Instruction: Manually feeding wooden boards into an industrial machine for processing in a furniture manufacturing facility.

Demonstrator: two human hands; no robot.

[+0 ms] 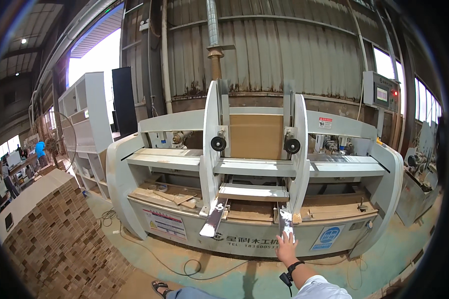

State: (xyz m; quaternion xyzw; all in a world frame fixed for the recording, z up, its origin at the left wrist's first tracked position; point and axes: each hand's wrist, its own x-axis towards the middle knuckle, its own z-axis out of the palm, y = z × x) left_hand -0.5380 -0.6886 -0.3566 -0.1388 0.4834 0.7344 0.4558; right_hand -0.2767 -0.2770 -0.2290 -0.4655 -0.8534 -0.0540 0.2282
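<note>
Right hand: fingers spread flat, reaching up to the shiny right rail, fingertips touching its lower end, gripping nothing.
Left hand: out of view (only a sandalled foot shows at the bottom edge).
Right rail: slopes down out of the white machine, probably so boards slide towards the person.
Left rail: its twin, well apart from the hand, angled the same way.
Board: brown panel standing upright between the two white guides, likely held there for feeding.
Machine bed: shallow tray holding wood offcuts on both sides.
Stack: wood pieces piled on the left.
</note>
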